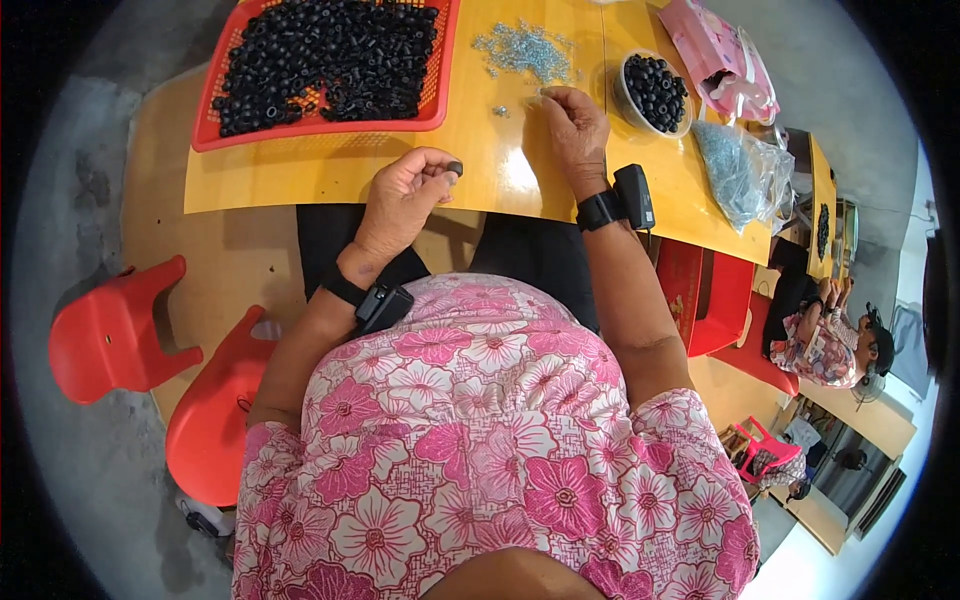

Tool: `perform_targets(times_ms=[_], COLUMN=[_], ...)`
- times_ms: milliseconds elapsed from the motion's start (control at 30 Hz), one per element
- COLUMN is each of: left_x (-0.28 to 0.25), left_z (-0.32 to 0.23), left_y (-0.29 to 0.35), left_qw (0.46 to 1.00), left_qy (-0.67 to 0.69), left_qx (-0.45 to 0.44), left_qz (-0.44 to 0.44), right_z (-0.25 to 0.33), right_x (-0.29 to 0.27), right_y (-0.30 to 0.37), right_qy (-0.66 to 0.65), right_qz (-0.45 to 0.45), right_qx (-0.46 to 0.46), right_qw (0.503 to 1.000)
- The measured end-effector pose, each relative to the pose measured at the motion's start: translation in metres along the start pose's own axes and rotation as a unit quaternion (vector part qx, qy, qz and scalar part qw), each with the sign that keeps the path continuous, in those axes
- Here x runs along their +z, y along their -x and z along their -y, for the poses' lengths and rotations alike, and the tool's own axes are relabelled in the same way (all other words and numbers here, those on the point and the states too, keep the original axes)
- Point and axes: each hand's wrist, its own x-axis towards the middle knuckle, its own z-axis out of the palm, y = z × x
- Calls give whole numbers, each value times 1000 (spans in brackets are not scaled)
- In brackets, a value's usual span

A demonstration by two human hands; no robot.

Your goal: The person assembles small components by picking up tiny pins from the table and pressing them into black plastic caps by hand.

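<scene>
My left hand [402,198] is closed over the table's near edge, pinching a small black ring-shaped part [456,168] between thumb and fingertips. Farther right, my right hand [578,130] is in a pinch just above the yellow table [480,150]. Its fingertips are beside a loose heap of small silvery screw-like pieces [530,52]; whatever they grip is too small to make out. A few more such pieces [501,111] lie apart from the heap, between my hands. To the right of that hand stands a clear round tub [622,100] of black parts [658,92].
A red plastic basket [320,133] full of black parts [330,60] sits at the far left. At the right are a clear bag [735,175] of silvery pieces and a pink bag [715,55]. Red stools [115,330] stand to the left. Another person [820,345] sits at right.
</scene>
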Motion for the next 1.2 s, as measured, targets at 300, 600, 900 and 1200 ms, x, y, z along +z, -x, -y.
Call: perform_targets(times_ms=[300, 600, 900, 1200], left_x=[1, 0, 1, -1], left_z=[1, -2, 0, 1], left_y=[0, 1, -2, 2], left_qw=[1000, 1000, 1000, 1000], left_qy=[5, -15, -4, -7], left_qx=[9, 3, 0, 8], left_qz=[-6, -6, 10, -1], right_z=[17, 3, 0, 9], right_x=[-1, -8, -6, -9], right_y=[4, -4, 0, -3], right_qy=[318, 252, 65, 140], right_qz=[-1, 7, 17, 62], right_qx=[-89, -76, 36, 102], right_qw=[944, 965, 997, 983])
